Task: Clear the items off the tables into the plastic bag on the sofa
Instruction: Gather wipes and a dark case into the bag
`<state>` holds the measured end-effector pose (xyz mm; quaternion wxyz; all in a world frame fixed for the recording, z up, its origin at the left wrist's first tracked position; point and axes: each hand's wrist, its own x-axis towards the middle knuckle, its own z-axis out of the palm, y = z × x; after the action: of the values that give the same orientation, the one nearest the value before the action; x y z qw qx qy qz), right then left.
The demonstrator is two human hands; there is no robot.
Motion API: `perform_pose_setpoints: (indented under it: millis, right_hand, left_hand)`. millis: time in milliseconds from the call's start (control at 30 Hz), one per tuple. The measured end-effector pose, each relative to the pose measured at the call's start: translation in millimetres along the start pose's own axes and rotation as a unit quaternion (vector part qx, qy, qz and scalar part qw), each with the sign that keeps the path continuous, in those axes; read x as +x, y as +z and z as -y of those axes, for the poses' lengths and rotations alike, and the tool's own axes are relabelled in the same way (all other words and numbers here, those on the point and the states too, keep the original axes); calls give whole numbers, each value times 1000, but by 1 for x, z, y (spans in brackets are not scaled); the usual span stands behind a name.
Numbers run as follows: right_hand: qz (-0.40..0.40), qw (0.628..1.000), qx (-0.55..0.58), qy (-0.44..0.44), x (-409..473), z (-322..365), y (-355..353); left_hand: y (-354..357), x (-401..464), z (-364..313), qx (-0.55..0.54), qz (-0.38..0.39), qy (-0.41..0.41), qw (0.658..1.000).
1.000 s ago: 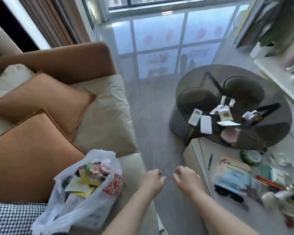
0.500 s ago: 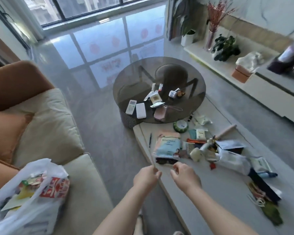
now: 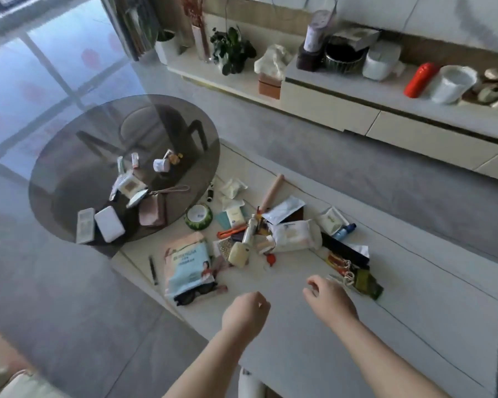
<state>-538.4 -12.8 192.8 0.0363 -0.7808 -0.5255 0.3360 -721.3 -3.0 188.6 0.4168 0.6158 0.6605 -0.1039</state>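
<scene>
1. Right hand (image 3: 329, 297), grip loosely curled, holding nothing, hovers low centre-right over the white table (image 3: 414, 334).
2. Left hand (image 3: 246, 310), grip curled in, empty as far as visible.
3. Nearest item: green packet (image 3: 367, 284) with keys, just right of the right grip, long axis diagonal.
4. Blue pouch (image 3: 189, 262) up-left of left hand.
5. Glass table (image 3: 69, 156) clutter farther; bag unseen.

floor (image 3: 342, 168): grey, glossy | sideboard (image 3: 357, 110): cream, far wall | daylight from window
</scene>
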Motion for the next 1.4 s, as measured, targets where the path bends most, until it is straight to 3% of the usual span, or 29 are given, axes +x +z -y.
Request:
perform_pose_setpoints:
  millis: [167,467,667,867,1067,1400]
  right_hand:
    - [-28,994,63,81,33,-43,-4]
    - [-42,989,70,122,70,-123,16]
    - [-65,991,35,115,129,-167,27]
    - [-82,992,-73,61,200,-191,38]
    - [-80,983,-136,90,235,-204,51]
    - [-108,978,-128,127,246,-207,55]
  left_hand:
    - [17,49,-37,28,26,42,998]
    - [56,134,-81,89,34,98,991]
    - [73,201,-109,147,-26,115,982]
    - [93,264,-116,206,-66,111,970]
    - [105,304,-102,263,-123,100,952]
    - [108,324,-100,268,-174,88,943]
